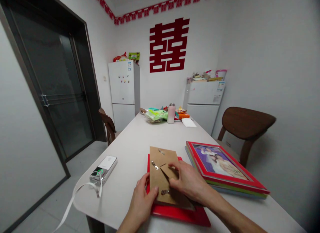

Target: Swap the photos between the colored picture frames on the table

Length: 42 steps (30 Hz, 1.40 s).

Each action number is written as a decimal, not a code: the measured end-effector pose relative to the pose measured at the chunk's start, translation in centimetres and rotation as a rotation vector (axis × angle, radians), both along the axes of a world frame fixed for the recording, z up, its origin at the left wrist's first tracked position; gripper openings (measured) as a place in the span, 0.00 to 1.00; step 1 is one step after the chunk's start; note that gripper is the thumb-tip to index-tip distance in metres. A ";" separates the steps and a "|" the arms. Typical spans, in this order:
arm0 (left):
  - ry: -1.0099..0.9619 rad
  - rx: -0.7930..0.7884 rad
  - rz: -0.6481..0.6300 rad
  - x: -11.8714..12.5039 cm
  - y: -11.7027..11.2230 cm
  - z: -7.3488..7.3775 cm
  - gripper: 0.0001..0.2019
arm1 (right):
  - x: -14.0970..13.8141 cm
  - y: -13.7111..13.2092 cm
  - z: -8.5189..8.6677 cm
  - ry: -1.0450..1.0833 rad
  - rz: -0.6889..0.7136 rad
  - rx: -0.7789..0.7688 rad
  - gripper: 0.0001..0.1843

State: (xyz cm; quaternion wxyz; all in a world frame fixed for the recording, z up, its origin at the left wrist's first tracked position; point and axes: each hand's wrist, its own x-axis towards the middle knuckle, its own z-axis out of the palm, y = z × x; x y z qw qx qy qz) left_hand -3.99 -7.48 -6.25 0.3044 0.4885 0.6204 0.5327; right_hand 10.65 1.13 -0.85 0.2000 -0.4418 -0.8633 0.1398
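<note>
Lower centre, I see a brown backing board over a red frame. Left hand grips the board's edge; right hand pinches its flap (framed photo, lower right).

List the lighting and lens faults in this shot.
Head view: wide-angle stretch leans the door; head view: the right-hand corners darken; head view: a soft shadow falls on the wall by the right chair; head view: metal clips on the backing glint.
</note>
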 end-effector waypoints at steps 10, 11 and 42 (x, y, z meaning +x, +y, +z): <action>-0.311 -0.079 0.049 -6.9 -0.8 1.2 0.15 | 0.1 -0.5 -0.9 0.063 0.043 -0.014 0.21; -0.296 -0.103 0.056 -7.6 -1.1 1.1 0.15 | 0.9 -0.1 -1.3 0.024 0.011 -0.005 0.21; 0.847 -0.218 0.170 -5.9 -0.7 0.9 0.18 | 4.6 -1.0 -0.3 1.079 -0.160 -0.904 0.45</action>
